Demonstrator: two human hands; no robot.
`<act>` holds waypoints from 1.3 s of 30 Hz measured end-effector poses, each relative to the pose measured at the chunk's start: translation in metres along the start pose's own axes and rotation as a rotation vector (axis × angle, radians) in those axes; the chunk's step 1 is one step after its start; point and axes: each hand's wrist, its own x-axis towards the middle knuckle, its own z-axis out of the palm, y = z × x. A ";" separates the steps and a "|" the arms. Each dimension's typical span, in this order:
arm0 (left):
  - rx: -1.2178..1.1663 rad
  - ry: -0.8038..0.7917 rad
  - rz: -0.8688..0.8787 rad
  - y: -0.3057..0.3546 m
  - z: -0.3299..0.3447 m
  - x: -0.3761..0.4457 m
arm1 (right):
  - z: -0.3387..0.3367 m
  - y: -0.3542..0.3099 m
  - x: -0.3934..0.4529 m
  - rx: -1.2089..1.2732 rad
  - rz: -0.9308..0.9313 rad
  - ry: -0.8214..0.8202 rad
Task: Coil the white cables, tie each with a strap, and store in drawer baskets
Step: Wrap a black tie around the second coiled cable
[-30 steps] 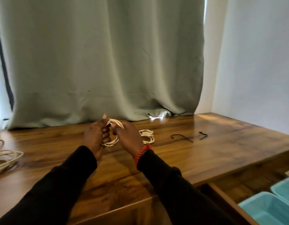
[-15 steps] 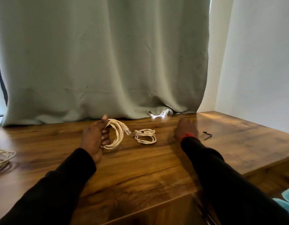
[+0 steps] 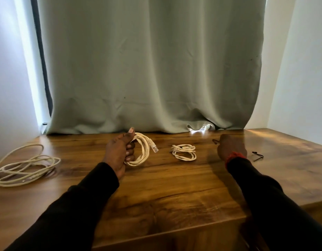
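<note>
My left hand [image 3: 120,151] grips a coiled white cable [image 3: 144,153] just above the wooden table [image 3: 174,187]; its clear plug sticks out to the right. A smaller coiled white cable [image 3: 183,152] lies on the table between my hands. My right hand [image 3: 230,147] rests far right with its fingers curled down over a black strap [image 3: 215,141], whose end pokes out at the hand's left. A second black strap [image 3: 257,156] lies just right of that wrist. The fingertips of my right hand are hidden.
A loose uncoiled white cable [image 3: 24,165] sprawls at the table's left edge. A grey-green curtain [image 3: 147,69] hangs along the back of the table. White walls close in at left and right.
My right hand let go of the coil and moved right onto the black strap. My left hand keeps the coil. The view swung left, so the loose cable shows more and the baskets left view.
</note>
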 end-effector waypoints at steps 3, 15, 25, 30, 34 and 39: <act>0.012 0.039 0.012 0.011 -0.021 -0.007 | -0.027 -0.030 -0.024 0.245 -0.016 -0.003; 0.020 0.186 0.054 0.029 -0.063 -0.035 | -0.053 -0.161 -0.173 0.362 -0.645 -0.087; 0.208 0.177 0.124 0.026 -0.052 -0.040 | -0.038 -0.208 -0.229 0.230 -0.730 -0.185; 0.136 0.264 0.044 0.030 -0.053 -0.037 | -0.020 -0.215 -0.221 0.324 -0.533 -0.230; 0.124 0.290 0.020 0.027 -0.053 -0.034 | -0.017 -0.217 -0.217 0.361 -0.432 -0.255; 0.175 0.284 0.096 0.029 -0.051 -0.037 | -0.015 -0.219 -0.213 0.422 -0.319 -0.296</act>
